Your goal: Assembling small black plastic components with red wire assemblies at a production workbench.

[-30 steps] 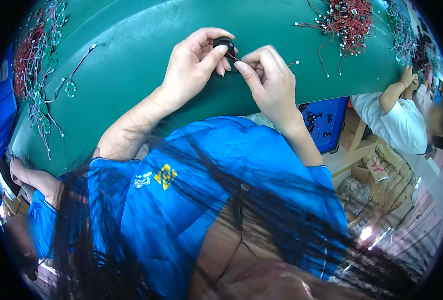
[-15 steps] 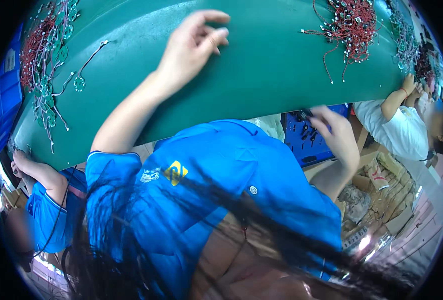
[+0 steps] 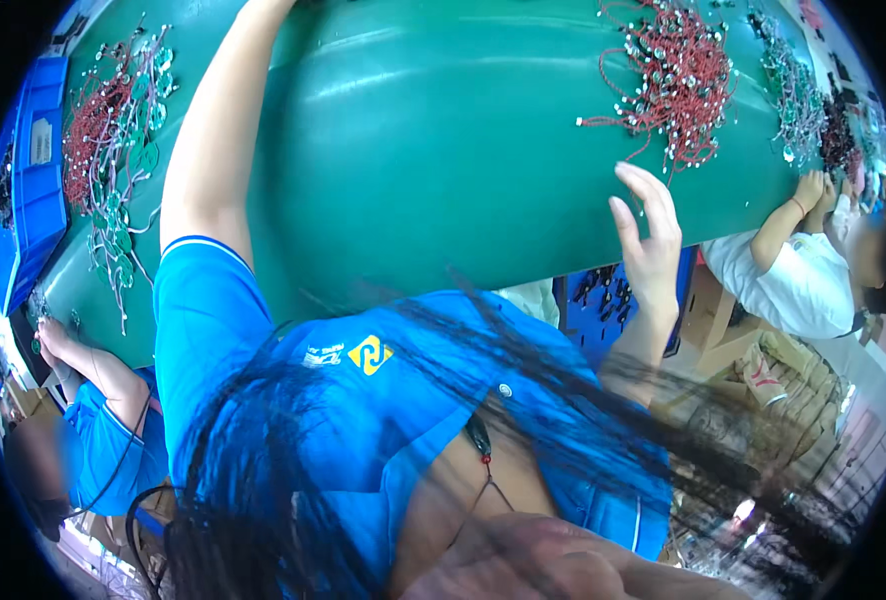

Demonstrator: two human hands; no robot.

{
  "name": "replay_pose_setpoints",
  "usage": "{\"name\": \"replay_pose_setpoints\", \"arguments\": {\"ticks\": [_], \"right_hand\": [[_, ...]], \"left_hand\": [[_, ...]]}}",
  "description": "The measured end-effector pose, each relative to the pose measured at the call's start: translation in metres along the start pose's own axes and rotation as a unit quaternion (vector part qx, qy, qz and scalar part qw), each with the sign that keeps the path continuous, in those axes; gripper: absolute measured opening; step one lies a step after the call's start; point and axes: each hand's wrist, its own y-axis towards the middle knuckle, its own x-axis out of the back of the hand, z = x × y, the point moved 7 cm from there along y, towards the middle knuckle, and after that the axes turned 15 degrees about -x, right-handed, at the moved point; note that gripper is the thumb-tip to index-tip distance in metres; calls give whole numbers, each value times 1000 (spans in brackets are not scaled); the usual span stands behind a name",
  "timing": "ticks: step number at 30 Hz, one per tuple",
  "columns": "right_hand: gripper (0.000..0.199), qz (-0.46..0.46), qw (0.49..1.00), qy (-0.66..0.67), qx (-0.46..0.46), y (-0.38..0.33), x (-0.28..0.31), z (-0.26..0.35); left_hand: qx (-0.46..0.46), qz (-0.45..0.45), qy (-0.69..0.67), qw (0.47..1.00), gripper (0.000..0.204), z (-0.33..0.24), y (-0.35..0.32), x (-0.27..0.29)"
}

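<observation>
My left forearm (image 3: 218, 120) stretches far across the green table (image 3: 413, 170), and its hand is cut off by the top edge of the view. Above the table's near edge, my right hand (image 3: 651, 240) is raised with thumb and fingers apart, and I see nothing held in it. Just beyond its fingertips lies a tangled heap of red twisted wires (image 3: 673, 95) with small white connectors. Below the tabletop, beside my right wrist, a blue bin (image 3: 575, 300) holds several small black parts.
At the left lie red wires (image 3: 91, 150) and cables with round green boards (image 3: 113, 240), near a blue bin (image 3: 48, 200). More green-board cables (image 3: 793, 100) are at the far right. Co-workers sit on both sides. A carton (image 3: 713, 320) stands below at right.
My left arm has reached forward, taking its hand out of view. My right hand has risen from the blue bin to the table's edge near the red wires, its fingers now pointing away.
</observation>
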Motion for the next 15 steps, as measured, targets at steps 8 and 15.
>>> {"name": "replay_pose_setpoints", "arguments": {"ticks": [8,15], "right_hand": [[34,-88,974,208,7,150,-40,-5],[36,-96,963,247,44,275,-133,64]], "left_hand": [[-94,-75,-172,978,50,-23,52,15],[-156,-228,-259,925,51,-53,1,48]]}}
